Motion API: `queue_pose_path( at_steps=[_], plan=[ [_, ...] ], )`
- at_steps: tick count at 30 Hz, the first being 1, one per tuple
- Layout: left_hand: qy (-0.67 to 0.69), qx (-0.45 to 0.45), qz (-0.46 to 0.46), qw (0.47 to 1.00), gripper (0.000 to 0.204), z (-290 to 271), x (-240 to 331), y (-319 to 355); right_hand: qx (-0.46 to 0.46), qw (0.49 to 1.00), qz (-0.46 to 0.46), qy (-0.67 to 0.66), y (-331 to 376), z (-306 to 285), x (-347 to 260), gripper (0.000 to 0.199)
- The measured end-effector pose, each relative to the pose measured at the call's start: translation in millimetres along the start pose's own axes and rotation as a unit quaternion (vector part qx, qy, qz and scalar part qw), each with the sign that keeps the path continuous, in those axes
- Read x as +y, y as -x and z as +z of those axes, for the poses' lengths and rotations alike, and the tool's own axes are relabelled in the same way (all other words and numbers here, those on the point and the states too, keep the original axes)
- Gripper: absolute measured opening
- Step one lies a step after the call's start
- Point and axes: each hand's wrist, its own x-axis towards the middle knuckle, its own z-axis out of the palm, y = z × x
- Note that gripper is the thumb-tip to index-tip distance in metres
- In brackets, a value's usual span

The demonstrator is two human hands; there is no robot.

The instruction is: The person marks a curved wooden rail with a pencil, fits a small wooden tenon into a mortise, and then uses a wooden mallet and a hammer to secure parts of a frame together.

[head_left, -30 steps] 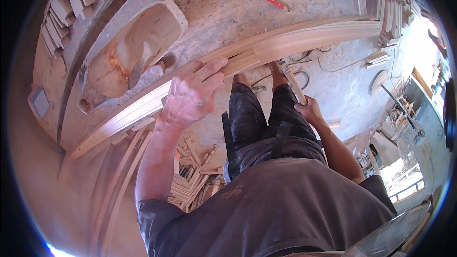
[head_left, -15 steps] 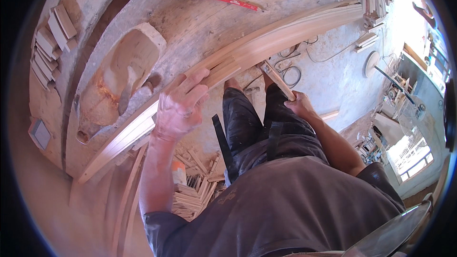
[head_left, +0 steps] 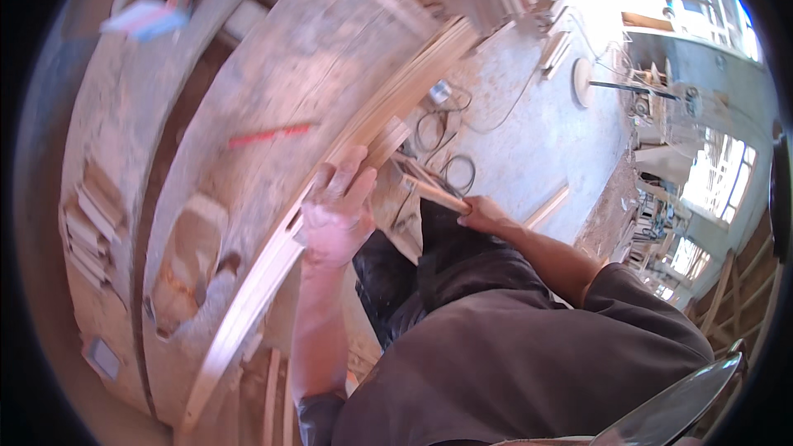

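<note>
My left hand point(head_left: 337, 213) lies flat, fingers spread, on a stack of long pale wooden strips point(head_left: 273, 260) that runs along the front edge of a dusty workbench point(head_left: 273, 91). My right hand point(head_left: 483, 215) is down by my right leg, closed around the end of a narrow wooden stick point(head_left: 431, 192) that points up and to the left. Dark trousers and a grey shirt fill the lower middle of the view.
A red pencil point(head_left: 268, 134) lies on the bench top. A carved wooden piece point(head_left: 186, 268) sits at the bench's left. Cables point(head_left: 454, 169) and loose wood offcuts point(head_left: 547, 206) lie on the dusty floor. Machines and windows stand at the right.
The view has swung left and tilted, so the bench now runs diagonally. My left hand has stayed on the wooden strips. My right hand still holds the stick by my leg.
</note>
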Motion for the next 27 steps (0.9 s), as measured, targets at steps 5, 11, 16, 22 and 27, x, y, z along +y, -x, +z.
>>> queue_pose_path(
  at_steps=[5,11,16,22,27],
  plan=[
    [0.012,0.014,0.039,0.999,0.024,92,34,-97,0.053,0.998,-0.023,-0.025,-18,-26,57,0.038],
    [-0.047,-0.023,0.065,0.996,0.025,172,46,-182,0.059,0.985,0.018,-0.161,-55,-63,122,0.035],
    [-0.111,-0.064,0.044,0.991,0.024,226,47,-218,0.062,0.961,0.033,-0.268,-95,-94,201,0.03],
    [-0.159,-0.079,0.041,0.983,0.024,246,45,-225,0.08,0.92,0.058,-0.379,-110,-167,223,0.02],
    [-0.159,-0.082,0.063,0.982,0.027,258,52,-240,0.143,0.907,0.026,-0.396,-122,-215,217,0.02]
  ],
)
